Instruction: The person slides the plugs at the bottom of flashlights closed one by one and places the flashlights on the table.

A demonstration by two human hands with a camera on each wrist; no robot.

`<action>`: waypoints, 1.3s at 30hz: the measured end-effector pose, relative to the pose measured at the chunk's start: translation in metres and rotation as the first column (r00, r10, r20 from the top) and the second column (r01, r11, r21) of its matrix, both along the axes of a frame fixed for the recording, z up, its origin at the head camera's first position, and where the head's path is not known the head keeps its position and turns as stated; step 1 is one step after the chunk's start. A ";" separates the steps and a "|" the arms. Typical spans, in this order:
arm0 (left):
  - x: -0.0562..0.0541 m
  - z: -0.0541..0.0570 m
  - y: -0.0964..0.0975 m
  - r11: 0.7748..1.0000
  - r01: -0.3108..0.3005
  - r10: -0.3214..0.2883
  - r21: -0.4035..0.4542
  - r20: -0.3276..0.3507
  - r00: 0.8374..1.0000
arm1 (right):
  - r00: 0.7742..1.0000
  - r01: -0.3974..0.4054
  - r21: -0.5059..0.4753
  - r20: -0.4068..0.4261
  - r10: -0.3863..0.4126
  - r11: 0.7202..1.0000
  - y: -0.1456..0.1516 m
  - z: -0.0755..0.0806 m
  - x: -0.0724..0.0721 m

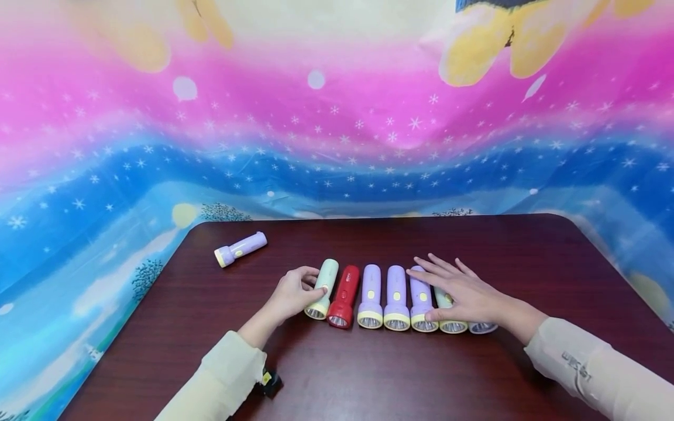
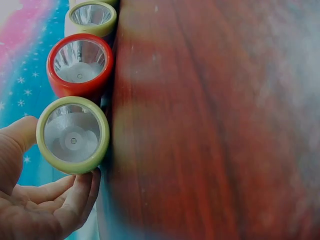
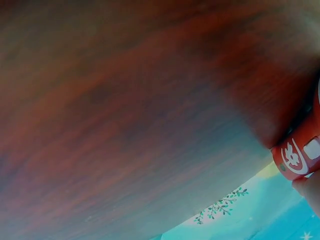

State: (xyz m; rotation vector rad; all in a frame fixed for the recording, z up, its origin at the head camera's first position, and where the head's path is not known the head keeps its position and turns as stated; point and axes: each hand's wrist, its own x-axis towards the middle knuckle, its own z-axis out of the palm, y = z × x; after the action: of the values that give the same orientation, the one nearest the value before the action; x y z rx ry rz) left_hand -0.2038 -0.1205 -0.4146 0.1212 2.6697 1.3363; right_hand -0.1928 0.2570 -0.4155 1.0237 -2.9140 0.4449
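Note:
A pale green flashlight [image 1: 327,275] lies at the left end of a row, lens end toward me. My left hand [image 1: 291,296] holds it between thumb and fingers; its lens [image 2: 73,134] faces the left wrist view. Beside it lie a red flashlight [image 1: 345,292] and three lavender ones, the nearest lavender flashlight [image 1: 371,286] among them. My right hand [image 1: 468,295] spreads its straight fingers over the row's right end. It partly covers the last lavender flashlight [image 1: 421,298], another green flashlight [image 1: 451,324] and a grey-rimmed one [image 1: 481,328].
A separate lavender flashlight [image 1: 241,249] lies at the table's back left. A small black object [image 1: 271,383] shows beside my left sleeve. In the right wrist view, a red casing [image 3: 292,155] with a white emblem sits at the edge. A printed cloth [image 1: 337,117] hangs behind the dark table [image 1: 358,374].

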 end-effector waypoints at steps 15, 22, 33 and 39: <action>0.008 0.004 -0.003 0.997 -0.001 0.002 -0.073 0.009 1.000 | 1.000 0.001 -0.016 0.002 -0.001 1.000 0.000 -0.001 -0.001; 0.009 0.002 -0.006 0.999 -0.003 0.002 -0.053 -0.018 1.000 | 1.000 0.004 -0.021 0.005 -0.004 1.000 0.000 0.001 0.001; 0.007 0.005 -0.017 0.999 0.009 -0.010 -0.031 -0.017 1.000 | 1.000 -0.001 -0.024 -0.002 0.001 1.000 0.001 -0.002 -0.001; -0.002 0.008 -0.030 1.000 0.004 -0.005 -0.022 -0.029 1.000 | 1.000 0.005 -0.020 0.000 -0.005 1.000 0.002 -0.001 0.000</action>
State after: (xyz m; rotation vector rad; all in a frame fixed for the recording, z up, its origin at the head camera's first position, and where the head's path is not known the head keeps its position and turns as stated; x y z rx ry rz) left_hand -0.2062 -0.1502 -0.4065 0.1450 2.7055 1.3143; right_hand -0.1927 0.2594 -0.4161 1.0143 -2.9051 0.4722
